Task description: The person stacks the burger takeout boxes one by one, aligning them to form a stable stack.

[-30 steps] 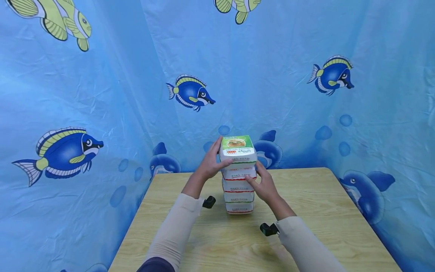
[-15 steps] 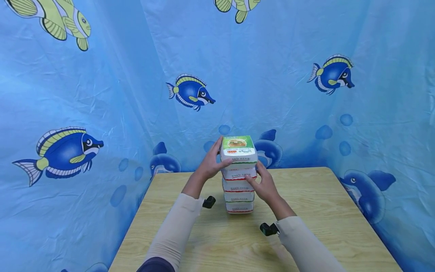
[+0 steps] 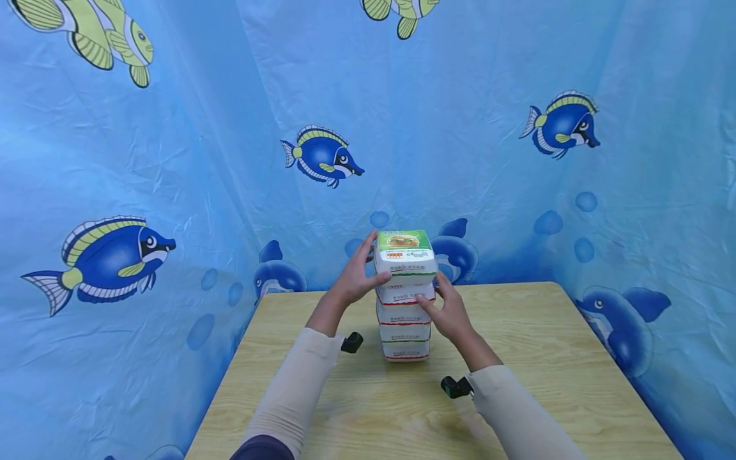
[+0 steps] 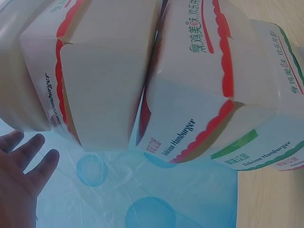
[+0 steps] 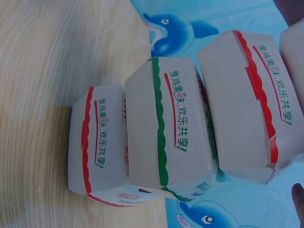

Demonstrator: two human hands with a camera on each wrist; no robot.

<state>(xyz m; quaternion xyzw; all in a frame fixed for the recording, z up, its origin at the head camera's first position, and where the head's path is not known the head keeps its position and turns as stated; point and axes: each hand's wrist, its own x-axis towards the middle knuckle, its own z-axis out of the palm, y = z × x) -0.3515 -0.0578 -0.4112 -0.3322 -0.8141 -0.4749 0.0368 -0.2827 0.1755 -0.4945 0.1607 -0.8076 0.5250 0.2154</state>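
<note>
Several white paper burger boxes stand in one upright, slightly uneven stack on the wooden table. The top burger box point(image 3: 405, 255) has a green lid with a burger picture. Beneath it, the second burger box point(image 3: 397, 293) has red trim. At the top box's left side is my left hand point(image 3: 352, 279), fingers spread and thumb near its front edge. My right hand point(image 3: 451, 313) is at the right side of the upper boxes, its thumb by the second box's front. In the left wrist view the spread fingers point(image 4: 43, 169) lie beside the box's edge; exact contact is unclear.
The stack stands on a light wooden table point(image 3: 506, 358), its lower boxes point(image 5: 166, 126) leaning slightly out of line. Behind hangs a blue curtain point(image 3: 448, 147) printed with fish and dolphins. A small black wrist camera point(image 3: 352, 342) sits at the left cuff.
The top burger box has shifted very slightly to the right. Both hands stay beside the upper boxes with almost no movement, and the lower boxes look the same.
</note>
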